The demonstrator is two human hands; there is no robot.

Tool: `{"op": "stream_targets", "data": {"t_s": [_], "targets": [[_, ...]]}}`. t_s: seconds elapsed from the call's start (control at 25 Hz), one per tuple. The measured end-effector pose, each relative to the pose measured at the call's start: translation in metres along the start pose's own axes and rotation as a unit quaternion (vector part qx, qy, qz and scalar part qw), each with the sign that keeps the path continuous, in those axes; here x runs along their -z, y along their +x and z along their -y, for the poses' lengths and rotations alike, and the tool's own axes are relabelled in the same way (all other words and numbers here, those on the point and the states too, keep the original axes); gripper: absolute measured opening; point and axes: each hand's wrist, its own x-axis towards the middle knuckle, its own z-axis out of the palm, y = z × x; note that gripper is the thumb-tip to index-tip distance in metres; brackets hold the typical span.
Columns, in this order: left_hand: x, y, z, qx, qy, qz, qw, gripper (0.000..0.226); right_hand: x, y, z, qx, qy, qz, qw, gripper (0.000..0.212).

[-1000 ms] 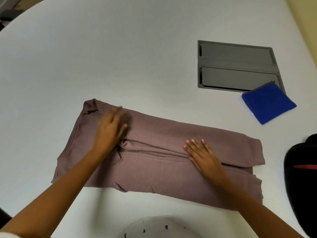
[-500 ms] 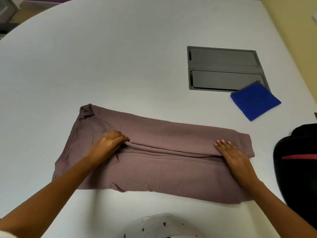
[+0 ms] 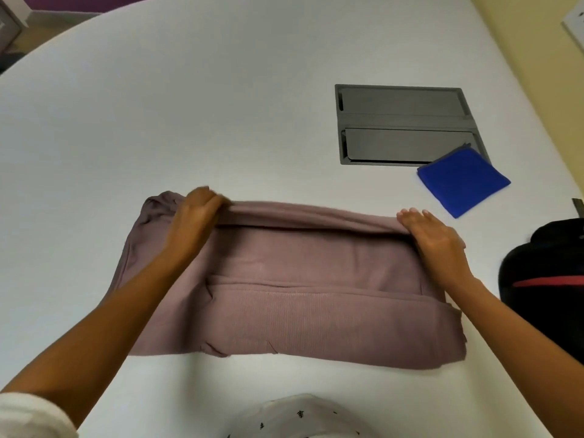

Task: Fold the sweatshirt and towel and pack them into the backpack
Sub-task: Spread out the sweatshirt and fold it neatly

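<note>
From the head view, the mauve sweatshirt [image 3: 316, 279] lay flat on the white counter [image 3: 189, 105], spread crosswise under both forearms. Its far edge was rolled up into a raised fold running from one grip to the other.

The left grip [image 3: 199, 213] was clenched on the left end of that fold, its fingers curled over the cloth. A bunched part of the sweatshirt stuck out just beyond and to the left of it.

The right grip [image 3: 433, 235] lay over the right end of the fold with its fingers fairly straight and its fingertips at the far edge. The thumb was hidden under the palm, so I could not tell whether it pinched the cloth or only pressed on it.

Nearly all of the sweatshirt lay on the near side of both grips, between them and the person's body.

The folded blue towel [image 3: 463, 181] lay beyond the right grip and a little to its right, apart from it. One corner of the towel overlapped a grey hatch panel [image 3: 401, 124] set into the counter.

The black backpack [image 3: 543, 279], with a red stripe, sat to the right of the right grip, near the sweatshirt's right edge.

A white sleeve [image 3: 31, 412] showed at the left elbow.
</note>
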Motion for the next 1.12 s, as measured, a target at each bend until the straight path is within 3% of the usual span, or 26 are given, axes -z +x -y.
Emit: {"op": "stream_targets", "data": {"t_s": [0.12,0.36,0.56,0.76,0.92,1.12], "targets": [[-0.015,-0.069,-0.006,-0.022,0.012,0.092,0.995,0.030,-0.017,-0.049,-0.001,0.088,0.000,0.026,0.996,0.045],[-0.013,-0.094,-0.012,0.070,-0.073,0.183,0.978,0.044,-0.030,-0.062,0.002,0.055,0.030,0.056,0.996,0.046],[-0.024,-0.042,-0.043,0.064,-0.041,0.135,0.988,0.047,-0.029,-0.031,0.029,0.033,0.073,0.064,0.995,0.052],[-0.073,-0.015,-0.058,0.128,0.014,0.233,0.964,0.063,-0.057,0.014,0.055,-0.090,-0.056,0.120,0.987,0.062],[-0.085,-0.035,-0.037,0.134,0.083,0.264,0.952,0.070,-0.070,0.009,0.047,-0.088,-0.082,0.130,0.984,0.063],[-0.068,-0.035,-0.045,0.159,-0.001,0.238,0.958,0.073,-0.067,-0.002,0.046,-0.095,0.021,0.082,0.992,0.060]]}}
